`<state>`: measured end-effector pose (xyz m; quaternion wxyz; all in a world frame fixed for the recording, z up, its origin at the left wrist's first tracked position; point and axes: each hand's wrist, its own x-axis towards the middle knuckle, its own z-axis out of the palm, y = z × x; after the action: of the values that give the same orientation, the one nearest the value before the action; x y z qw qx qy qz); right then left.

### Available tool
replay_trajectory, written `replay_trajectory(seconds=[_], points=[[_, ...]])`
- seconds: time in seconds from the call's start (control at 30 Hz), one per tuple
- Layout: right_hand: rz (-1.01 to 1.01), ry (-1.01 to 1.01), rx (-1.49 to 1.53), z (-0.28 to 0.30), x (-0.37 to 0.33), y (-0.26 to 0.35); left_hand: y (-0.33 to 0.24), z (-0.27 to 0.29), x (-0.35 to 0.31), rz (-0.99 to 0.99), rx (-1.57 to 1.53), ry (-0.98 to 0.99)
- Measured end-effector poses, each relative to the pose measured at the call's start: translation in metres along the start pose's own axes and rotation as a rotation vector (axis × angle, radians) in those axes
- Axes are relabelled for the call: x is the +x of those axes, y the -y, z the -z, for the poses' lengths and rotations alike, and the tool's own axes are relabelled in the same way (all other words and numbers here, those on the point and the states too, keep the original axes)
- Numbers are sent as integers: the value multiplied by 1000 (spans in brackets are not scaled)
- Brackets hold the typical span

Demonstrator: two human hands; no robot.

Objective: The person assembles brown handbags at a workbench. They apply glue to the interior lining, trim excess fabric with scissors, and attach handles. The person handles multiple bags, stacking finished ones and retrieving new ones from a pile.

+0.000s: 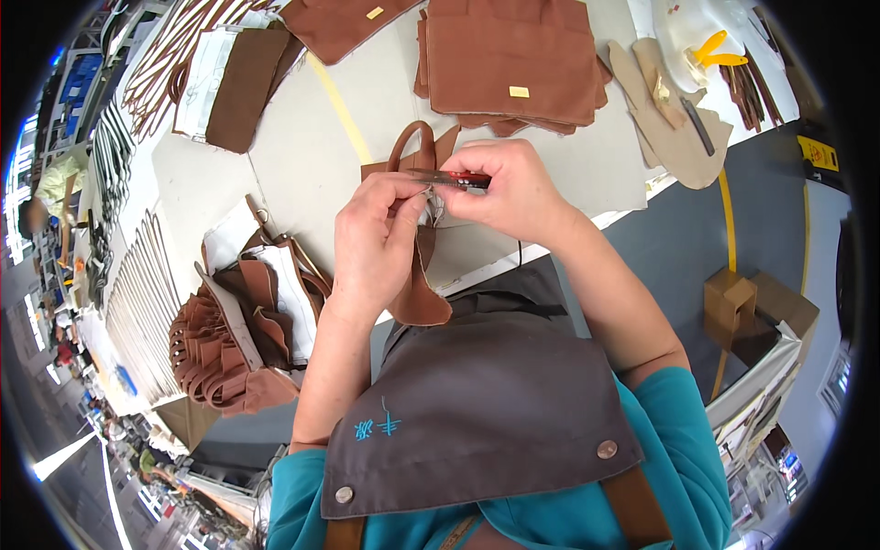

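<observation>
My left hand (367, 238) is closed on a brown leather piece (424, 298), pinching it between thumb and fingers. A rounded flap of it hangs below the hand, and a tubular looped handle (414, 133) rises above. A bit of whitish lining shows at the pinch. In my right hand (513, 188) is a pair of small scissors (472, 180) with a red and dark handle. Its dark pointed blades reach left across my left fingertips, close to the leather. The fingertips of both hands almost meet, and my fingers partly hide the spot where the blades are.
Brown leather panels (513, 55) lie stacked at the far side of the pale table (587, 174). A bundle of brown bag parts (234, 344) hangs over the left edge. Tan templates (701, 160) and a dark-handled tool (698, 128) lie far right. Cardboard boxes (731, 298) stand at right.
</observation>
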<state>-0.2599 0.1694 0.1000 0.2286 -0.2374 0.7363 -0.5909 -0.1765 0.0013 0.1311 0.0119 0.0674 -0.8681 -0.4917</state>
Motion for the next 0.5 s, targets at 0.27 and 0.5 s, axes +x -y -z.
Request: replay_trajectory(seconds=[0.27,0.5], points=[[-61,-57,108,1,-8,1,5,-9,0,158,-206,-14],[103,-220,-197,-9,-10,-2,-3,-13,2,99,-116,-11]])
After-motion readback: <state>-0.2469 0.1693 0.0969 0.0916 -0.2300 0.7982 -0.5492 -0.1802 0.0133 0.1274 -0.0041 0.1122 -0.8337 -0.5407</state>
